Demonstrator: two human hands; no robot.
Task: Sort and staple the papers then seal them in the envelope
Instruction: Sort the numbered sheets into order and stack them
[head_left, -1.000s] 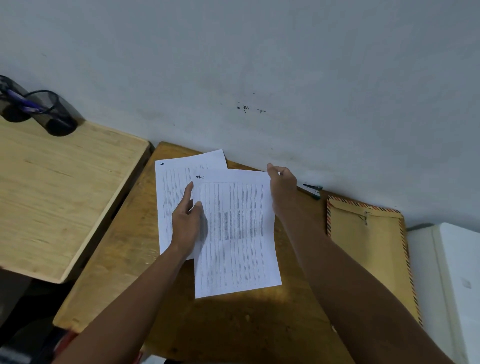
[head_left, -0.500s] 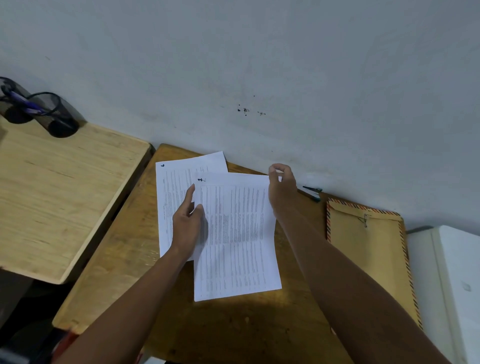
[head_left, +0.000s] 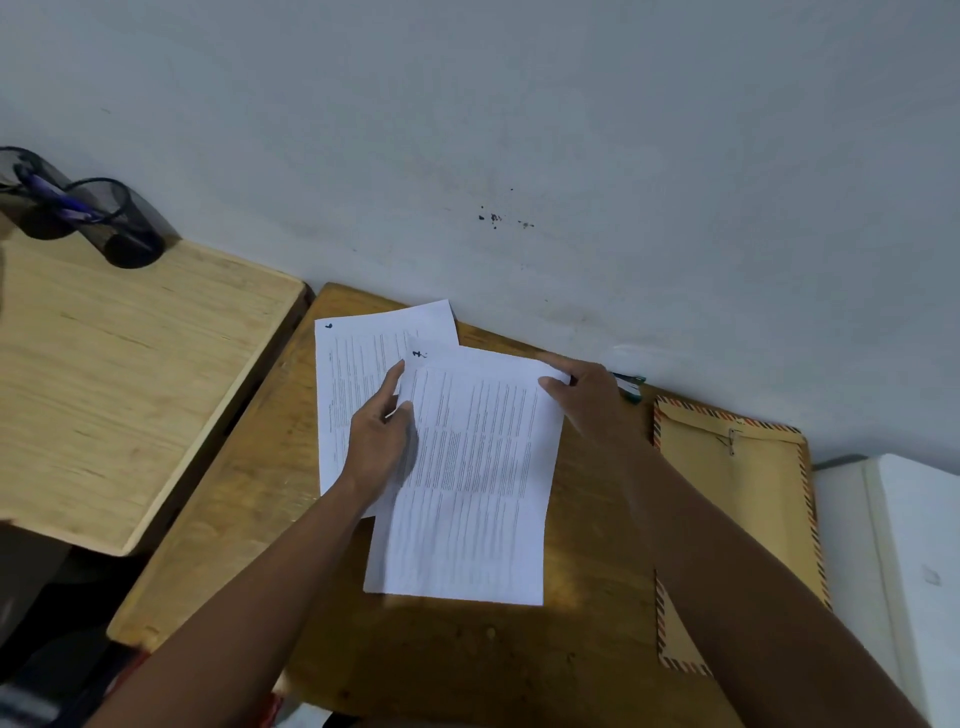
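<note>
- Worn brown wooden desk (head_left: 249, 519), pushed against a grey wall, carries everything in play; a paler wooden table (head_left: 119, 395) stands beside its left edge, with two black mesh pen cups (head_left: 124, 228) at that table's far corner.
- Manila envelope with a striped red-and-blue border (head_left: 737, 519) lies flat along the desk's right edge, flap end toward the wall, partly hidden by the right forearm. Not yet touched.
- Two white printed sheets near the desk's far edge: the upper sheet (head_left: 467, 493) overlaps the right half of the lower sheet (head_left: 353, 374), which sits closer to the far-left corner. Each has a dark ink mark at its top left.
- Small dark-green object, likely the stapler (head_left: 631, 387), sits at the far edge by the wall, mostly hidden behind the right hand; identity uncertain.
- Left hand (head_left: 376, 441): fingers loosely curled, index extended, thumb and fingertips at the upper sheet's left edge. Cannot tell whether it pinches that edge or only rests on it.
- Right hand (head_left: 587, 395): thumb and fingers closed on the upper sheet's top-right corner, which looks slightly raised.
- Judged stage: sorting, nothing stapled.
- Risks: a one-corner grip could crease or tear the sheet; the lower sheet could drag and skew; misreading the marks would staple the pages out of order.
</note>
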